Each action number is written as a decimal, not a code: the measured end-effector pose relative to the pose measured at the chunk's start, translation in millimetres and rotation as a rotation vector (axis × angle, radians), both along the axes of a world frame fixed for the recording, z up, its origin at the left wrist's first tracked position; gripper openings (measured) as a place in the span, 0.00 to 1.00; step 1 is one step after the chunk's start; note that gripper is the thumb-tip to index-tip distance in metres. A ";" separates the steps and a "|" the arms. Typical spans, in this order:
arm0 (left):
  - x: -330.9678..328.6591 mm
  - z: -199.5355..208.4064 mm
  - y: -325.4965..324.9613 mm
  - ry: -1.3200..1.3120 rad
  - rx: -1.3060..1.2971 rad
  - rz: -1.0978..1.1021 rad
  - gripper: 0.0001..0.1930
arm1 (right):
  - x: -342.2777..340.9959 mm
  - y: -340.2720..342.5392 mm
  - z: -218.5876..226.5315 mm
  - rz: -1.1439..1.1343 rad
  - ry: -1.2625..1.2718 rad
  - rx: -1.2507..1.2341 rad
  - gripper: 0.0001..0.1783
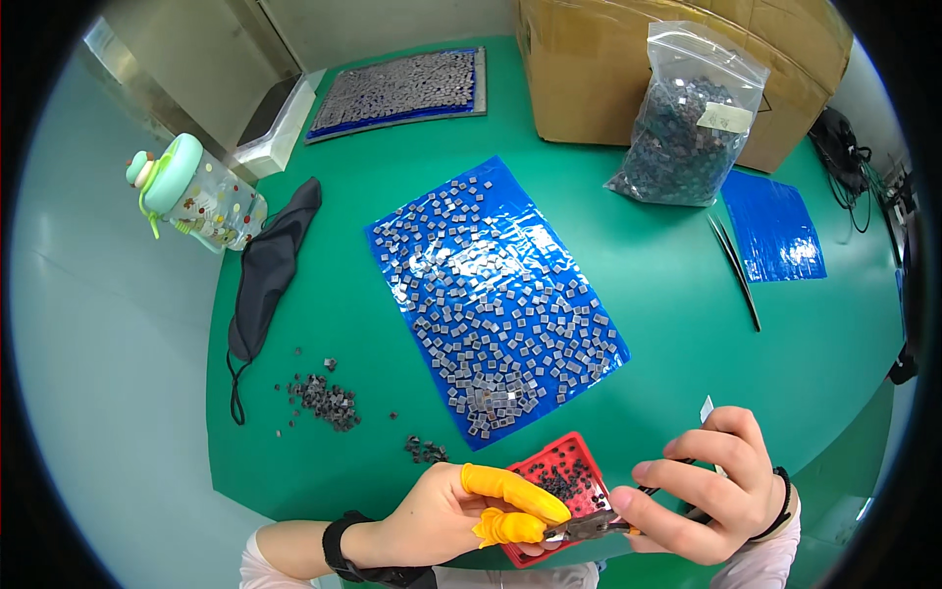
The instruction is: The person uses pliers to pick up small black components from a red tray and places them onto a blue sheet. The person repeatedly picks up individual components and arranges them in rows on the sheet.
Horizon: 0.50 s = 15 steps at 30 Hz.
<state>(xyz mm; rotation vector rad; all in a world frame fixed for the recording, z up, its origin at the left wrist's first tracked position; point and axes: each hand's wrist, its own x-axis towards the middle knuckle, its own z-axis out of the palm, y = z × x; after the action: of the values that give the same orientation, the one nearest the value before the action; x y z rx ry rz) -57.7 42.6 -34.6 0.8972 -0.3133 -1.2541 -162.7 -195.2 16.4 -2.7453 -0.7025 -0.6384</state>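
- My left hand (pixel 446 515), with orange finger cots, pinches a tiny chip (pixel 559 535); I judge it light, stiff, slippery.
- My right hand (pixel 711 496) is closed around tweezers (pixel 599 527), which grip the chip by its edges over the red tray (pixel 579 454).

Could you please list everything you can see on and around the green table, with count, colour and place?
blue plastic sheet: one, blue, centre, strewn with small grey squares
second blue sheet: one, right
clear bag: one, full of dark squares, against cardboard box, brown, far edge
flat tray: one, grey squares, far left
bottle: one, mint lid, left
face mask: one, black, left
loose dark pieces: small pile, near left
tweezers: one, black, right
red tray: one, near edge
left hand: orange finger cots
right hand: holds small cutters
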 end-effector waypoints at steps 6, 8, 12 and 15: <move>-7.5 -7.0 -1.6 0.099 -0.133 -0.032 0.11 | -0.7 2.6 -2.8 0.001 -0.014 -0.052 0.14; -11.2 -8.8 -0.9 0.273 -0.245 -0.092 0.09 | 0.8 4.6 -7.7 0.018 -0.072 -0.076 0.13; -18.9 -17.7 6.5 0.065 -0.093 -0.275 0.08 | -2.6 0.2 -10.3 0.090 -0.074 -0.094 0.12; -27.9 -22.6 7.1 -0.061 -0.118 -0.071 0.11 | -1.6 1.9 -10.1 0.090 -0.072 -0.095 0.11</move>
<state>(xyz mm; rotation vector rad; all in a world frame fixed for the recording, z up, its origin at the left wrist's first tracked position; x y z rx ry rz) -85.6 49.7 -57.2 0.8303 -0.4663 -1.2611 -164.3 -193.3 6.4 -2.7695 -0.8894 -0.7039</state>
